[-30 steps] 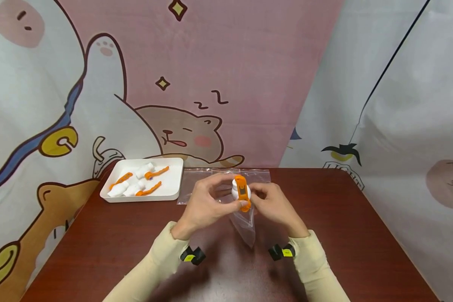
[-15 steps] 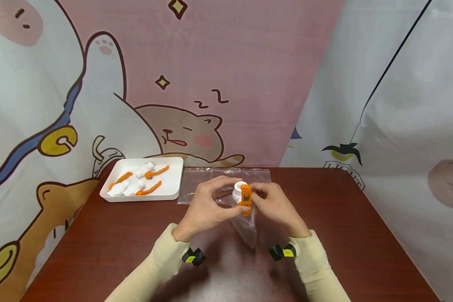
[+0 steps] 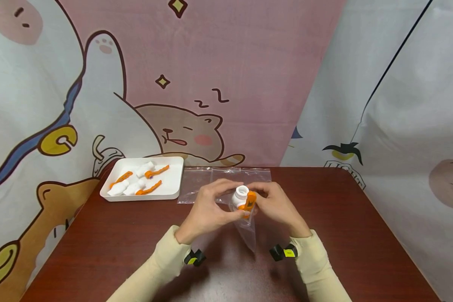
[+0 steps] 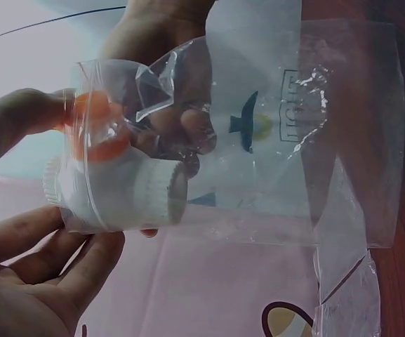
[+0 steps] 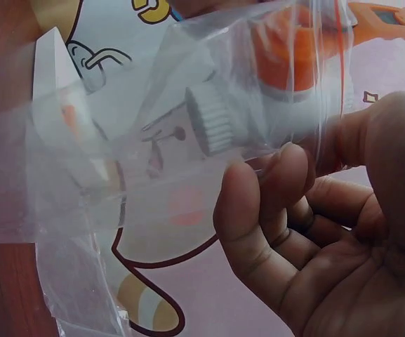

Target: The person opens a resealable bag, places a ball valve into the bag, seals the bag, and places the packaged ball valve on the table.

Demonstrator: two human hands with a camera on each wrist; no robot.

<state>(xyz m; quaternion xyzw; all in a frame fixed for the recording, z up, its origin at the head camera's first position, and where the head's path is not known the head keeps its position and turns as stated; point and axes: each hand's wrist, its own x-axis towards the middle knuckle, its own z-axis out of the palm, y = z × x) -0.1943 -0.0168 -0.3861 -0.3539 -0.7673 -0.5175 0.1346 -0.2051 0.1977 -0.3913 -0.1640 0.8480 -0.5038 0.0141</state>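
Note:
In the head view my left hand (image 3: 205, 209) holds a white plastic ball valve (image 3: 240, 196) with an orange lever handle (image 3: 251, 200). The valve has ribbed ends. A clear zip bag (image 4: 258, 189) surrounds much of its body, as the left wrist view shows. My left thumb is by the orange part, and the other fingers are bent around the white end. Opposite, my right hand (image 3: 277, 205) pinches the bag's mouth beside the valve. In the right wrist view, the handle (image 5: 388, 22) sticks out past the bag's red seal line (image 5: 341, 53).
At the back left stands a white tray (image 3: 173, 191) with several white and orange valves in it. Another clear bag (image 3: 196, 178) lies flat behind my hands on the brown table (image 3: 347, 235). A printed cloth (image 3: 256, 84) hangs behind the table.
The valve has tilted and sunk a little, so its white open end now faces up. Its orange handle has swung right and down, towards my right hand. Both hands keep their hold.

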